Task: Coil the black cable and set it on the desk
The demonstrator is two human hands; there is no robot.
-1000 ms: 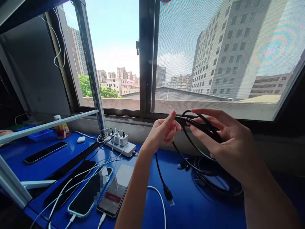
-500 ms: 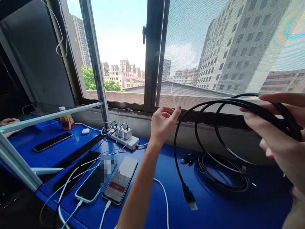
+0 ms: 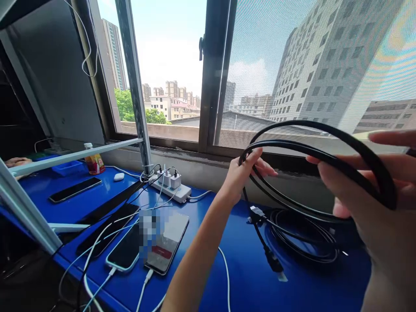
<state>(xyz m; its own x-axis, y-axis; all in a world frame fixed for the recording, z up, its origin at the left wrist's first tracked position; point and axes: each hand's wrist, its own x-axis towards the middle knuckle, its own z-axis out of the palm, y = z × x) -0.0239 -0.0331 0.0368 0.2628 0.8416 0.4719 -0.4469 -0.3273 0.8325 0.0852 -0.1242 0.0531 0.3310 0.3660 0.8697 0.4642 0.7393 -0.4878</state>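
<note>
A looped black cable (image 3: 292, 145) is stretched between my two hands above the blue table (image 3: 253, 286). My left hand (image 3: 240, 173) is closed round its left bend, thumb and index finger pinching the strands. On the right, my right hand (image 3: 367, 190) grips the other end of the loops, the strands running between thumb and fingers. One cable end hangs below my left hand and has a black plug (image 3: 272, 259) with a clear tip. Beside it is a silver connector (image 3: 256, 212). Another black cable coil (image 3: 312, 258) lies on the table beneath the held loops.
Several phones lie at the left, among them a grey-screened phone (image 3: 173, 238) on a white charging cable. A white power strip (image 3: 177, 193) with adapters stands by the window wall. A metal frame (image 3: 81, 156) crosses the left side. Another person's hand (image 3: 17, 162) rests at the far left.
My left hand has moved right and closed on the cable loops; before, it was apart from them. The loops are gathered closer together, and the hanging plug has shifted right.
</note>
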